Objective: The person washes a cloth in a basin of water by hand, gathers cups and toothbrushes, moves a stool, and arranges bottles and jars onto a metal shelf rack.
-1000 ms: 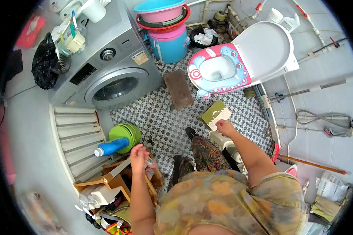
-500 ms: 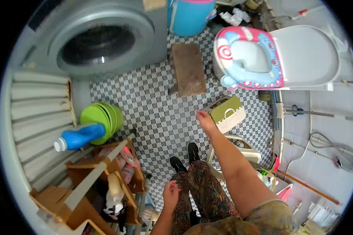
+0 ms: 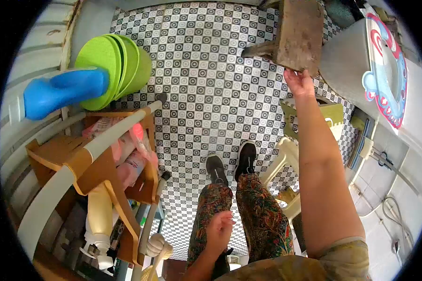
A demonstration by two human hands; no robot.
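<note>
Your right hand (image 3: 299, 83) meets the stool (image 3: 299, 35), grip unclear; stiff, probably heavyish, best held by the edge at your fingers (image 3: 290, 78). Your left hand (image 3: 220, 229) curls loosely, empty.

The stool (image 3: 299, 35) is brown, the tiles (image 3: 197, 79) patterned black-and-white, the bottle (image 3: 65, 91) blue.
</note>
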